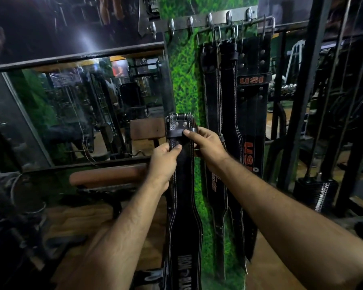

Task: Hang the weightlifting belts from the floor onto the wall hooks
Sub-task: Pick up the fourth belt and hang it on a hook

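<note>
A green grass-patterned wall panel (pixel 182 80) is seen straight ahead, bordered on its left by a mirror (pixel 82 114). Along its top edge a metal hook rail (pixel 210 20) is fixed; its left hooks are bare, and hung belts (pixel 235 101) cover the right half. A black belt (pixel 183 195) is held upright below the rail, gripped near its buckle by the left hand (pixel 165 162) and pinched at the loop by the right hand (pixel 208 143).

Metal hook rail (pixel 199 20) on green wall, three black belts (pixel 228 97) hanging
</note>
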Available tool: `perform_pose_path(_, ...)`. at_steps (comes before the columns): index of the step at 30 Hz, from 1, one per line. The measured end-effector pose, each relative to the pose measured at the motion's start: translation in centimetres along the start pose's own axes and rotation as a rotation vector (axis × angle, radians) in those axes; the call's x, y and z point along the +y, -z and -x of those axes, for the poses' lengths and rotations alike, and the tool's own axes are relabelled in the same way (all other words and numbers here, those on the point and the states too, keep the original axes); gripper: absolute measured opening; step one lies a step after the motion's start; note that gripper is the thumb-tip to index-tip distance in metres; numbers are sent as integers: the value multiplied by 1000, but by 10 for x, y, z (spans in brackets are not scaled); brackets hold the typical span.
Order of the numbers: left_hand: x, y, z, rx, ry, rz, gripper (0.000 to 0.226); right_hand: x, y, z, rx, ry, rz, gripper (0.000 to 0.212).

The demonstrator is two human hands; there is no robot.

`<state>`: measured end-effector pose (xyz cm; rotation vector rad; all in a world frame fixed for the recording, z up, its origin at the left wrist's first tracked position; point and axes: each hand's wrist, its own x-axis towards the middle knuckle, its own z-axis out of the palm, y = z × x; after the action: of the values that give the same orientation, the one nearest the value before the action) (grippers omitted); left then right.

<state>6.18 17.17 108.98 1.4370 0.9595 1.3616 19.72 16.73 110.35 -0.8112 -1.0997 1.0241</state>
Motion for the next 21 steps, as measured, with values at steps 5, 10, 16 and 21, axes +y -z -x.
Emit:
perform_pose_path(5,-4,9,-9,151,-21,-113,17,12,-3,-6,93,17,35,31)
perform_pose_path(10,13,22,-26,76,25,98,35,17,-10,-5,97,3,74,41)
perform_pose_path(16,17,29,-44,49,158,145,25,22,-21,-11,181,-3,63,59)
perform_pose_path(21,16,23,-59,20,85,79,21,15,-23,-15,212,-11,65,49)
